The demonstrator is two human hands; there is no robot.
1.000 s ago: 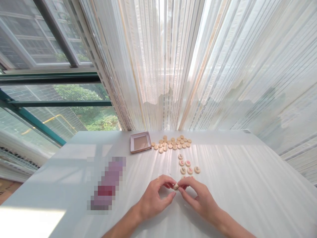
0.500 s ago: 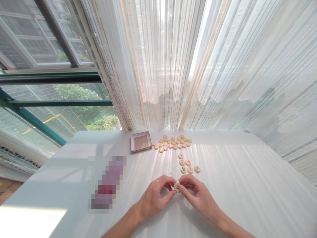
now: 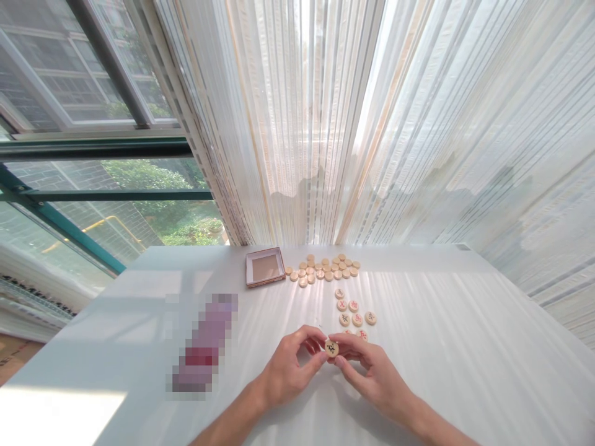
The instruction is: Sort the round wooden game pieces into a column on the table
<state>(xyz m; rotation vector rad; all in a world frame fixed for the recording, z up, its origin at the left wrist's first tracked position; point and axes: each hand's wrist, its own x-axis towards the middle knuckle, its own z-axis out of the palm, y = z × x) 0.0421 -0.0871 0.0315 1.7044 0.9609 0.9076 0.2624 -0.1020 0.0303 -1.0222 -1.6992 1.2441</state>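
Observation:
My left hand [image 3: 289,365] and my right hand [image 3: 369,371] meet near the front of the white table [image 3: 465,347], both pinching one round wooden chess piece [image 3: 331,347] with a dark character, its face tilted up toward me. Just beyond the hands lie several face-up pieces [image 3: 353,313] with red or dark marks. Farther back sits a cluster of several face-down pieces [image 3: 323,269], with a small square box [image 3: 264,267] to their left.
A blurred pink and red patch [image 3: 204,344] lies on the table left of my hands. Sheer white curtains [image 3: 372,124] hang behind the table, and a window [image 3: 93,124] is at the left.
The piece held between both hands has been turned up so its marked face shows, and the hands have lifted it slightly. Nothing else on the table moved.

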